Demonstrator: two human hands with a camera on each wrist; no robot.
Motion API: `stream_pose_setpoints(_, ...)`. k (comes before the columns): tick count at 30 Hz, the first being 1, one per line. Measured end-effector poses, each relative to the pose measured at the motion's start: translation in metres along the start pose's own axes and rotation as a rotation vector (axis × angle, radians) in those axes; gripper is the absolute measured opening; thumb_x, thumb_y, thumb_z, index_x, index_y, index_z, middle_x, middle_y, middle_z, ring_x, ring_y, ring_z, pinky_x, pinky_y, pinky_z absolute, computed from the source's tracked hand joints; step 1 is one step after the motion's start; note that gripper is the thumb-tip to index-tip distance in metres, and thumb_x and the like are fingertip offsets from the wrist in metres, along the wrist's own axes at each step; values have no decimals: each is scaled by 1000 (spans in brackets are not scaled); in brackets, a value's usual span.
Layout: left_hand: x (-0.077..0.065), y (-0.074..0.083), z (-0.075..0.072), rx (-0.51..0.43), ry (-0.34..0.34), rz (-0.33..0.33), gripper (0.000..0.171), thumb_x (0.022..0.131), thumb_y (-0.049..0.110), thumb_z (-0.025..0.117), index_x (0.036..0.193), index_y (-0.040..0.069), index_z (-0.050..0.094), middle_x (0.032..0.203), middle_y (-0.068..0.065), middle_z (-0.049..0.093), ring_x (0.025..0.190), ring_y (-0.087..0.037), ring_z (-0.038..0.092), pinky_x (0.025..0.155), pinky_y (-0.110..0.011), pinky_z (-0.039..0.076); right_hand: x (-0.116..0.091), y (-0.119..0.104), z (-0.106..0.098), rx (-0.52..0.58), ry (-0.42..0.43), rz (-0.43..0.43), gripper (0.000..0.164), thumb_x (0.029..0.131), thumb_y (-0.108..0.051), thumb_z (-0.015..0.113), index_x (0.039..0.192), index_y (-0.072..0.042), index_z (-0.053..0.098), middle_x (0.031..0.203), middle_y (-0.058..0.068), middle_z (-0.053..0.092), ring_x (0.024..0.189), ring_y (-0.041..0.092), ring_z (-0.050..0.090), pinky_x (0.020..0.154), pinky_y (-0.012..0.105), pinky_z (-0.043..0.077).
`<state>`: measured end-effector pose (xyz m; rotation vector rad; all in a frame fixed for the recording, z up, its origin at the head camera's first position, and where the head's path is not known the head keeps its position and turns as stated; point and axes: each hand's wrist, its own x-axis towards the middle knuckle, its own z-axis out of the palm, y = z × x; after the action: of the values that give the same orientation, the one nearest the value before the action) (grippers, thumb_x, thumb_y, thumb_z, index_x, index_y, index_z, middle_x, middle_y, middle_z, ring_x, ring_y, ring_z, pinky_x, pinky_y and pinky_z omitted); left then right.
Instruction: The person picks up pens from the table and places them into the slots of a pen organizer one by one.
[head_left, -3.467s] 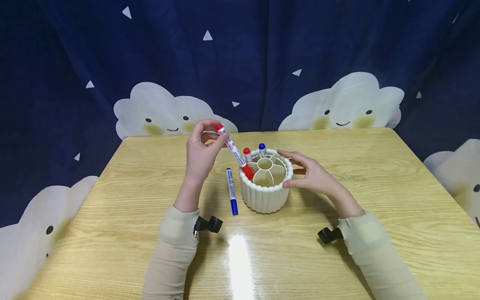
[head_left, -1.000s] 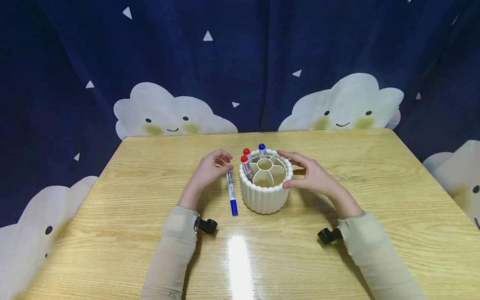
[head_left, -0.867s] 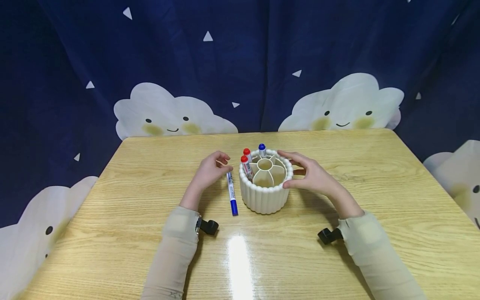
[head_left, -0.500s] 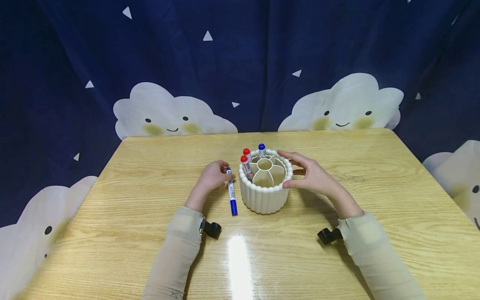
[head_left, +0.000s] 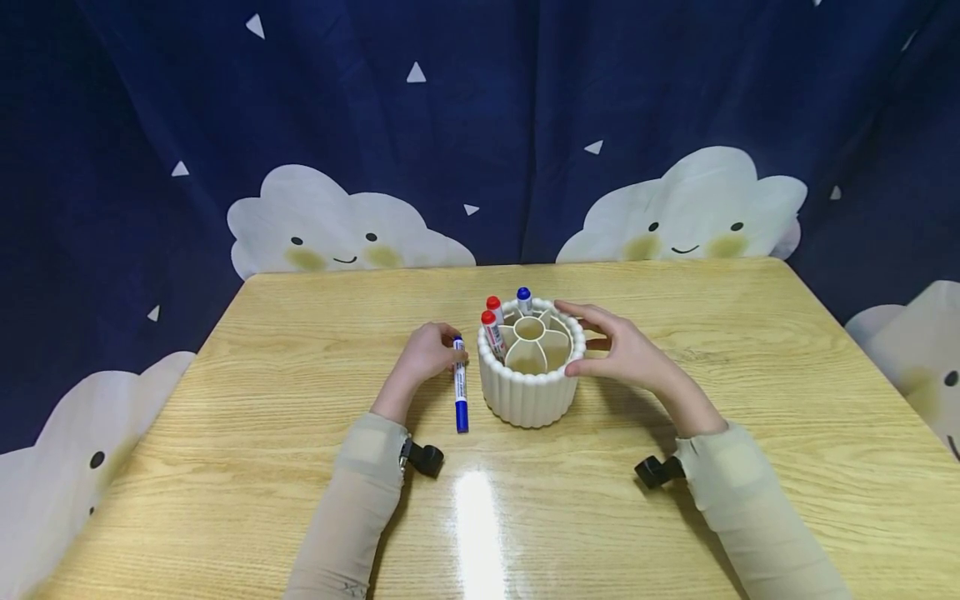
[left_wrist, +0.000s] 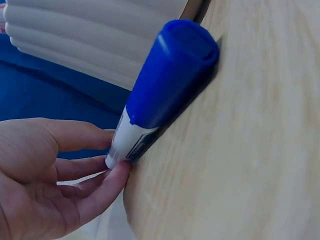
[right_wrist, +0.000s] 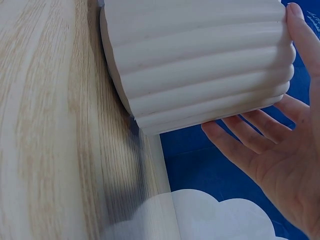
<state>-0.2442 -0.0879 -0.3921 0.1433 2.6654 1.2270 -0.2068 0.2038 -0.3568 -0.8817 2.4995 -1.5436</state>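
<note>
My left hand point(head_left: 427, 352) pinches a blue-capped whiteboard marker point(head_left: 461, 387) near its far end, left of the pen holder. In the left wrist view the marker's blue cap point(left_wrist: 172, 75) points toward the camera, with thumb and fingers on the white barrel. A round cream pen holder point(head_left: 528, 400) with ribbed sides and a beaded rim stands upright on the table. My right hand point(head_left: 626, 350) holds its right side, thumb at the front rim and fingers behind. Two red-capped markers point(head_left: 491, 333) and one blue-capped marker point(head_left: 524, 300) stand in its left and back compartments.
The wooden table point(head_left: 300, 375) reaches back to a dark blue curtain point(head_left: 480, 125) printed with white clouds. Black wrist camera mounts point(head_left: 423, 458) stick out from both sleeves, close above the tabletop.
The second red-capped marker went into the holder and my left hand let go of it. That hand then came down to the blue marker, which has swung slightly left at its near end.
</note>
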Motion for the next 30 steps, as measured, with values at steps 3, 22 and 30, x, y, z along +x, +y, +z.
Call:
stream_pose_setpoints(3, 3, -5, 1, -89, -11, -6, 42, 79, 9, 67, 118, -1, 55, 98, -14, 60, 68, -18, 60, 59, -24, 51, 0, 0, 0, 7, -1, 0, 78, 70, -13, 78, 138, -14, 39, 140, 5, 40, 121, 26, 42, 94, 48, 42)
stream_pose_setpoints(22, 0, 3, -18, -486, 27, 32, 47, 78, -2, 64, 122, 4, 51, 112, -16, 51, 84, -19, 55, 79, -38, 53, 0, 0, 0, 7, -6, -7, 79, 70, -12, 78, 138, -14, 38, 140, 6, 40, 122, 27, 41, 95, 47, 43)
stream_pose_setpoints(30, -8, 16, -31, -537, 108, 110, 46, 76, -3, 64, 121, 5, 53, 105, -12, 52, 76, -15, 53, 74, -35, 53, 1, 0, 0, 3, -4, -7, 79, 70, -13, 78, 138, -14, 39, 140, 4, 41, 121, 26, 42, 95, 46, 43)
